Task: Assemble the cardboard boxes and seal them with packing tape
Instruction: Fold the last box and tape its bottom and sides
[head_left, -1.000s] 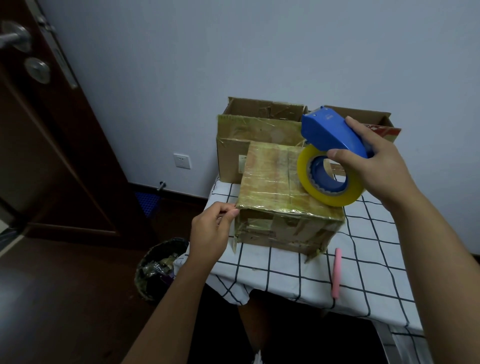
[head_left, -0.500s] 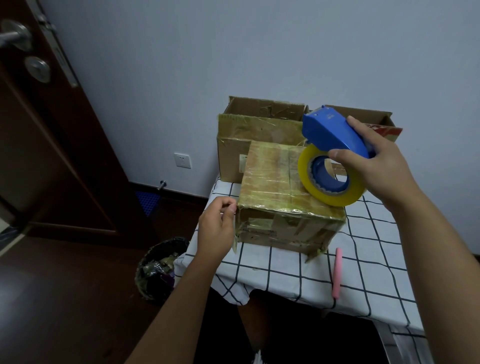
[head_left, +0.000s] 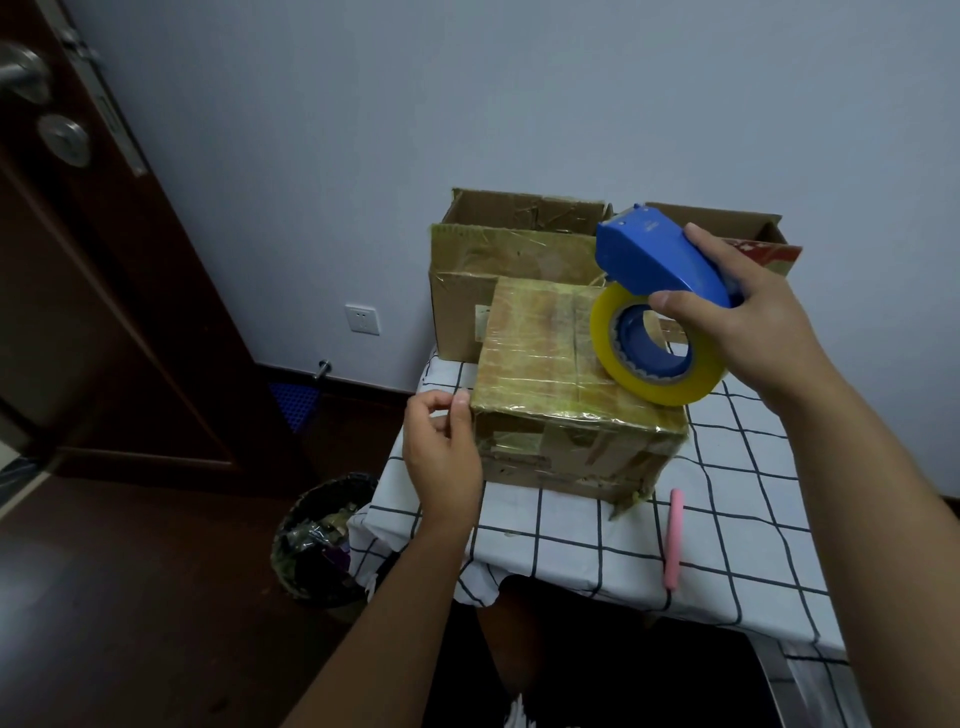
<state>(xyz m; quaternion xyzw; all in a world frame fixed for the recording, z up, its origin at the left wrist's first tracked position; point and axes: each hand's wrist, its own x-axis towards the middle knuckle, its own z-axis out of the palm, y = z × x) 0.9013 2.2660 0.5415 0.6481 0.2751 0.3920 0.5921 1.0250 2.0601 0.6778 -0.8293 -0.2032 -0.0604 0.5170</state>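
A closed cardboard box (head_left: 550, 364), wrapped in shiny yellowish tape, sits on the checked tablecloth (head_left: 727, 519). My right hand (head_left: 748, 322) grips a blue tape dispenser (head_left: 654, 260) with a yellow tape roll (head_left: 618, 358), held above the box's far right top. My left hand (head_left: 441, 452) is at the box's near left corner, thumb and forefinger pinched together at the edge, apparently on a loose tape end. Two open cardboard boxes stand behind: one at the back left (head_left: 498, 260), another (head_left: 737, 228) partly hidden by my right hand.
A pink utility knife (head_left: 674, 538) lies on the cloth near the front right. A dark bin (head_left: 322, 540) full of tape scraps stands on the floor left of the table. A brown door (head_left: 78, 260) is at the left, the wall close behind the table.
My left hand has moved right and up to the box's near left corner. The right hand with the dispenser has barely shifted.
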